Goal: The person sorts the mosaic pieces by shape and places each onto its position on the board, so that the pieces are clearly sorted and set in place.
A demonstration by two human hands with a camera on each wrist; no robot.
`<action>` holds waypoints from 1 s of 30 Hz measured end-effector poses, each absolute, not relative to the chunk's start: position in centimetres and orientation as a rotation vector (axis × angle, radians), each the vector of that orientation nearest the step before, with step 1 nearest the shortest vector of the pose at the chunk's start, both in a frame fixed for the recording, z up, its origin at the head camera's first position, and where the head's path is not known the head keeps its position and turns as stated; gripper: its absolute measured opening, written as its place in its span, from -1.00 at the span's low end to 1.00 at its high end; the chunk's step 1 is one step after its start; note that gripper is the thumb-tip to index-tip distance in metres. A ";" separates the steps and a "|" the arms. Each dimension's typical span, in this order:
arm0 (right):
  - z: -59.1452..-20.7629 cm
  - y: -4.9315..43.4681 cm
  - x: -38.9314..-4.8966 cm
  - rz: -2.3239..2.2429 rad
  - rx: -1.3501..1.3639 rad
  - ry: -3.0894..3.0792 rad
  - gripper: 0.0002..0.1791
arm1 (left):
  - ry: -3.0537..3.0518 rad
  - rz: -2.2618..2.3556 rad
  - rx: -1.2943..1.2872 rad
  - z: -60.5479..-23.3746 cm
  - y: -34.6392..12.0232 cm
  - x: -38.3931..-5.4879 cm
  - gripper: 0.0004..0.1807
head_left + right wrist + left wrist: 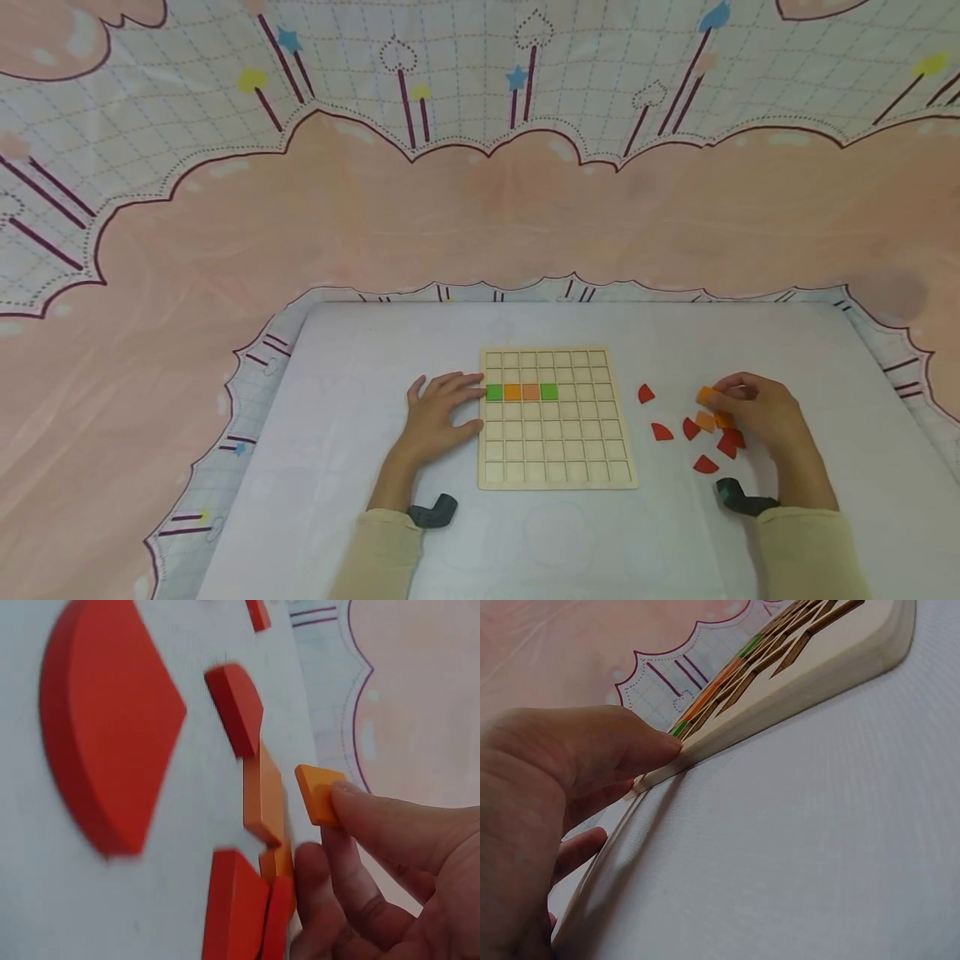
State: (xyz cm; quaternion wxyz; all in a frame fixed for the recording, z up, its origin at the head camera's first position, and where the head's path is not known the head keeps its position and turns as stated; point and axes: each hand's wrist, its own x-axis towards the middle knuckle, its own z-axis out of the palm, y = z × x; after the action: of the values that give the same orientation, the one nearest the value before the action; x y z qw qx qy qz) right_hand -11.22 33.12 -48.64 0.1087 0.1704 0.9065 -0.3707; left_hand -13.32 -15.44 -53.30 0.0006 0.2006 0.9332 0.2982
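My right hand (768, 412) pinches an orange square tile (319, 795) between thumb and fingers, raised off the table. Below it lie a light orange square tile (705, 422) and another orange tile (723, 420), with several red quarter-circle pieces (706, 464) around them. At the left edge of a wooden grid board (555, 483) is my left hand (438, 421), its fingers spread and its thumb (656, 746) touching the rim. One row of the board holds a green tile (494, 392), an orange tile (512, 392), a light orange tile (531, 392) and a second green tile (549, 392).
The white table (375, 350) bears the board in its middle and the loose pieces to the right. Two red pieces, one of them (647, 394) farther back, lie between board and pile. Dark wrist devices (433, 512) sit at both wrists. Patterned cloth (450, 217) surrounds the table.
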 end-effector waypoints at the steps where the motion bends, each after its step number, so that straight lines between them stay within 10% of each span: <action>1: -48.7 33.0 -11.2 -1.104 0.493 2.670 -0.48 | 2.931 0.936 0.631 -53.3 -15.4 -13.3 -0.48; 30: -48.6 22.4 -13.7 -1.498 0.263 2.430 -0.65 | 2.937 0.932 0.636 -53.2 -15.5 -13.3 -0.48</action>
State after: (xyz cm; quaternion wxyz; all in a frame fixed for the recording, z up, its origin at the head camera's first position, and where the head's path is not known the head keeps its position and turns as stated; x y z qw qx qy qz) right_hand -13.74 22.42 -48.65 0.1369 0.0907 0.8396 -0.5177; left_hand -13.25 -15.48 -53.24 -0.0022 0.2023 0.9335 0.2961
